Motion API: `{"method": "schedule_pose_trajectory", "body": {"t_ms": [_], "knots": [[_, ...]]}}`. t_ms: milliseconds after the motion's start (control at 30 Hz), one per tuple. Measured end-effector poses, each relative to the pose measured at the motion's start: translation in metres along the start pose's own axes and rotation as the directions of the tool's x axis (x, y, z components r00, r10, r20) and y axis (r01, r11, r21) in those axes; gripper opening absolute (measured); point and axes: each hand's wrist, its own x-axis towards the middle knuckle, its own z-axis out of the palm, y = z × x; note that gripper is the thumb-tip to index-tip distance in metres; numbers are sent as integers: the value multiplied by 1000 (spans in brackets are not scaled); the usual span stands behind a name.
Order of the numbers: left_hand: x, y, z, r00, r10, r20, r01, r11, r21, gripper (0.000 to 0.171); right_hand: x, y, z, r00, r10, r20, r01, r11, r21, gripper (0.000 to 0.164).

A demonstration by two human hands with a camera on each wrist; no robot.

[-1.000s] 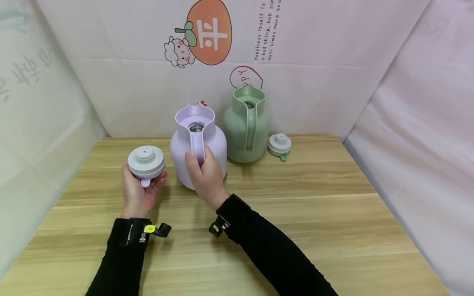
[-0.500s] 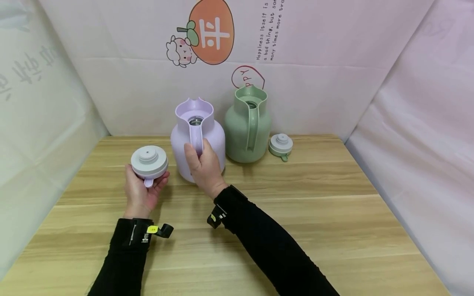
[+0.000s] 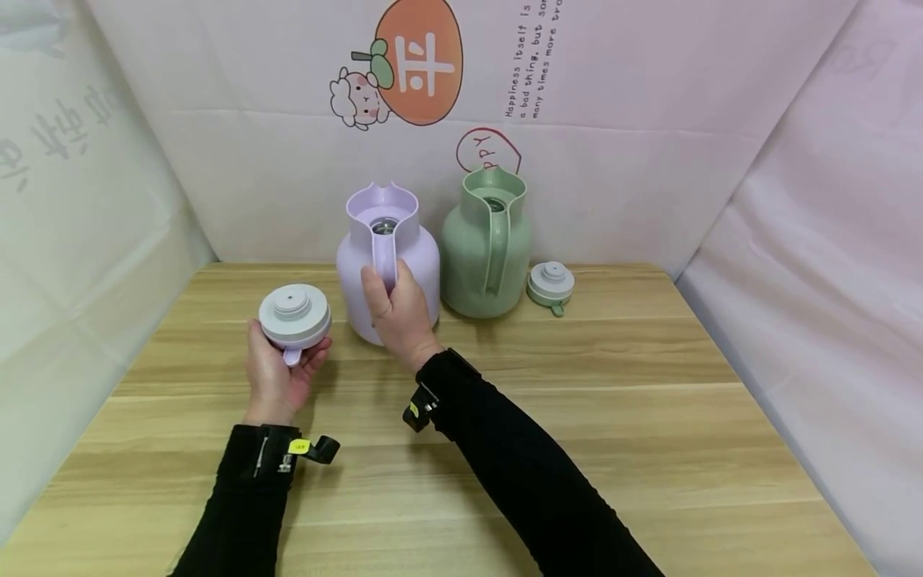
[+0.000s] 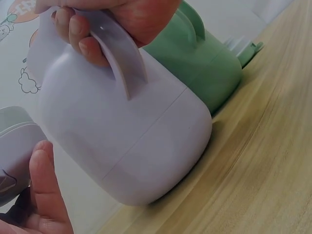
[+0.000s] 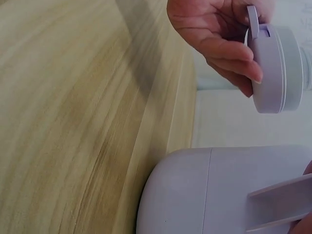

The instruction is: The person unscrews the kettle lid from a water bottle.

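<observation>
My left hand (image 3: 277,381) holds a round lilac lid (image 3: 296,314) upside down over the table, its grey plug side facing up and its lilac tab pointing toward me. In the right wrist view the fingers (image 5: 234,61) of that hand curl against the lid's edge. My right hand (image 3: 404,316) grips the handle of a lilac thermos jug (image 3: 353,272), which stands upright without a lid, its steel mouth showing. The left wrist view shows several fingers wrapped around the handle (image 4: 124,58), with the jug's base close over the table.
A lidless green thermos jug (image 3: 461,256) stands right beside the lilac one, near the back wall cloth (image 3: 613,184). To its right, a grey and green lid (image 3: 551,282) lies plug side up on the wooden table (image 3: 577,449).
The lilac jug has moved back toward the wall with my right hand on its handle. My left hand with the lid has hardly moved; the view has shifted slightly.
</observation>
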Motion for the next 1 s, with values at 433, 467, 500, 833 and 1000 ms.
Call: {"method": "schedule_pose_trajectory", "body": {"t_ms": [433,467,500,833,1000], "knots": [[1,-1,-1,1000,-18,13,17,999,51,64,14,4,3,1000,2,-3,-3,999,-49,44],[2,-1,-2,1000,-21,16,20,999,51,64,16,4,3,1000,4,-1,-4,999,-50,45],[2,-1,-2,1000,-23,18,22,998,53,64,17,5,3,1000,5,3,-5,999,-49,44],[3,-2,-4,996,-1,86,-6,997,82,63,26,5,0,999,25,21,-24,999,-42,40],[3,-2,-4,988,-8,154,-1,998,59,61,30,6,-1,1000,19,15,-18,998,-55,39]]}}
